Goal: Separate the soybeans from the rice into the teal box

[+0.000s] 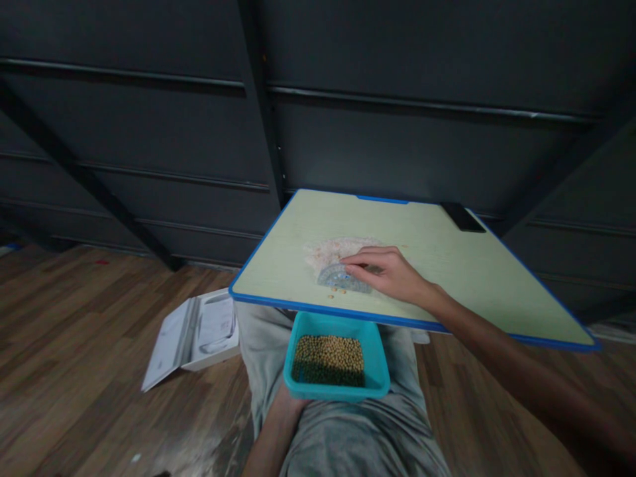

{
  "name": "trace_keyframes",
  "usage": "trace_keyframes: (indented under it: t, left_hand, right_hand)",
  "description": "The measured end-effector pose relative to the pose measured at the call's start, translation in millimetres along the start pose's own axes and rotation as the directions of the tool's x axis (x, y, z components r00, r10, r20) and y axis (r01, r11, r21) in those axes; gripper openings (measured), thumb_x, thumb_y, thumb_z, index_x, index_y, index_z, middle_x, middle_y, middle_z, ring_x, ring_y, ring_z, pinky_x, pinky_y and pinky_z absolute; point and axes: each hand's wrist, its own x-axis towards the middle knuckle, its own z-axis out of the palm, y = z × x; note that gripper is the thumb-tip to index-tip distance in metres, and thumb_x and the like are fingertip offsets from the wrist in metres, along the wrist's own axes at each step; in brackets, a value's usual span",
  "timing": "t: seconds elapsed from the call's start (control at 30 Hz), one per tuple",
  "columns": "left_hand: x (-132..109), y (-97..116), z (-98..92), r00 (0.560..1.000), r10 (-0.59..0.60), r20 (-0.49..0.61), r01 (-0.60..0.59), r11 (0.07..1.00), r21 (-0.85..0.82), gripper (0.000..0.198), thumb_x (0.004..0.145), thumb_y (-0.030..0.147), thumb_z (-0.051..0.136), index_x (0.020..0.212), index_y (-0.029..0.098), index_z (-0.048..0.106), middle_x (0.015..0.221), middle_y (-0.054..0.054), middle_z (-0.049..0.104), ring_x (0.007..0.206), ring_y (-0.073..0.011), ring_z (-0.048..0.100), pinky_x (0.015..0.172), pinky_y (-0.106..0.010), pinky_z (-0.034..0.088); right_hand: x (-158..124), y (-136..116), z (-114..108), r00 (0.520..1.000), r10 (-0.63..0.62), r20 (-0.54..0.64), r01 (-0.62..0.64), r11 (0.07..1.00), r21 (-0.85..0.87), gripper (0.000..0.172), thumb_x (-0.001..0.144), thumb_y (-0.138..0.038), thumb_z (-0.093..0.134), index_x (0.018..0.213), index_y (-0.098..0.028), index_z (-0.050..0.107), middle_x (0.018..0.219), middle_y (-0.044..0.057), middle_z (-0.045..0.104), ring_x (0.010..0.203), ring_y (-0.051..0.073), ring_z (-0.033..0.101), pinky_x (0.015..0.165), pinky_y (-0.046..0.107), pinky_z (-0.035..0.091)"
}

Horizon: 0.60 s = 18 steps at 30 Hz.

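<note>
Right hand [392, 273]: centre of frame, palm down on the pale green table with blue edging [477, 271], grip pressed onto a clear plastic semicircular protractor [342, 278] beside a pinkish scatter of grains [338, 250]; loose tan beans [336, 290] just at the protractor's lower edge. Left hand [284, 401]: lower centre, grip mostly hidden, under the teal rectangular plastic tray of tan beans [330, 361] below the table edge. White open box [196, 334]: wooden floor, left
</note>
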Motion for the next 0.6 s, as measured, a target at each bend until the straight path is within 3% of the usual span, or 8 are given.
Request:
trace_keyframes:
  t: [0.17, 0.27, 0.43, 0.6]
  left_hand:
    - [-14.9, 13.1, 27.1, 0.996, -0.087, -0.003, 0.087, 0.994, -0.068, 0.009, 0.07, 0.024, 0.069, 0.069, 0.027, 0.077, 0.074, -0.002, 0.079, 0.11, -0.0275, 0.069, 0.111, -0.043, 0.043]
    - [-11.7, 9.3, 25.7, 0.996, -0.074, 0.049, 0.079, 0.991, -0.108, 0.007, 0.069, 0.023, 0.071, 0.07, 0.025, 0.077, 0.079, -0.005, 0.08, 0.121, -0.0296, 0.064, 0.113, -0.046, 0.039]
    - [-1.9, -3.1, 13.9, 0.999, 0.004, -0.032, -0.005, 0.999, -0.037, 0.012, 0.069, 0.016, 0.068, 0.072, 0.023, 0.078, 0.079, -0.003, 0.08, 0.124, -0.0275, 0.061, 0.118, -0.041, 0.03]
    - [-10.8, 7.3, 25.1, 0.997, -0.074, -0.017, 0.074, 0.996, -0.045, 0.009, 0.065, 0.018, 0.072, 0.07, 0.024, 0.078, 0.08, -0.004, 0.08, 0.124, -0.0295, 0.061, 0.116, -0.042, 0.033]
  right_hand:
    - [0.8, -1.3, 0.8, 0.998, 0.002, 0.057, -0.002, 1.0, 0.012, 0.024, 0.096, -0.028, 0.061, 0.117, -0.028, 0.074, 0.108, 0.002, 0.078, 0.095, 0.018, 0.071, 0.088, 0.035, 0.053]
    - [2.0, -2.1, 2.6, 0.997, -0.012, 0.083, 0.01, 1.0, 0.025, 0.024, 0.096, -0.028, 0.06, 0.116, -0.028, 0.074, 0.108, 0.003, 0.078, 0.096, 0.018, 0.071, 0.089, 0.035, 0.053]
    - [2.2, -6.8, 4.4, 0.993, -0.025, 0.114, 0.015, 0.996, 0.085, 0.022, 0.095, -0.03, 0.063, 0.111, -0.025, 0.076, 0.101, 0.004, 0.079, 0.088, 0.016, 0.072, 0.082, 0.031, 0.055]
    - [0.3, -9.9, 4.8, 0.993, -0.018, 0.115, 0.0, 0.988, 0.154, 0.021, 0.092, -0.029, 0.066, 0.108, -0.021, 0.077, 0.094, 0.005, 0.079, 0.078, 0.014, 0.072, 0.073, 0.028, 0.055]
